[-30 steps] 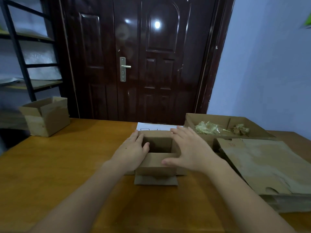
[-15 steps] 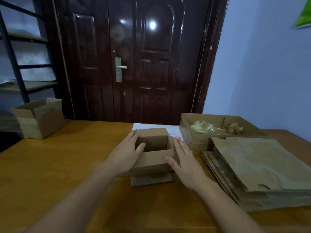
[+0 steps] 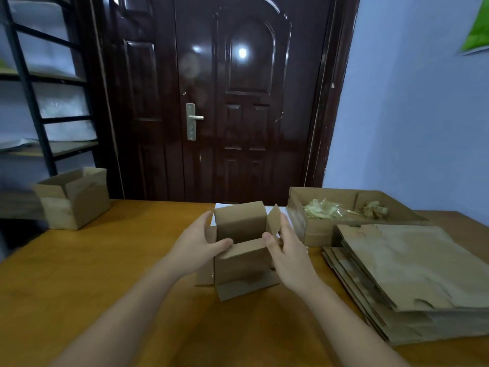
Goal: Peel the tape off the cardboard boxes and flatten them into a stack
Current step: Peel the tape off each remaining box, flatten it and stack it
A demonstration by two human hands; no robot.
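While both hands, left hand [image 3: 197, 245] and right hand [image 3: 287, 249], grip the small open cardboard box [image 3: 244, 250] by its side walls, it looks light and easily creased.

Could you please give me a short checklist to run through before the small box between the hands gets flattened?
1. Both hands on the box: ok. The left hand and right hand hold opposite sides of the small box.
2. Top flaps open: ok, they stand up or fold outward.
3. Tape removed from the bottom seam: cannot tell, the underside is hidden.
4. Box empty: ok as far as the dark inside shows.
5. Free table around the box for pressing it flat: ok.
6. Stack of flattened boxes ready to the right: ok, with the tray of tape scraps behind it.
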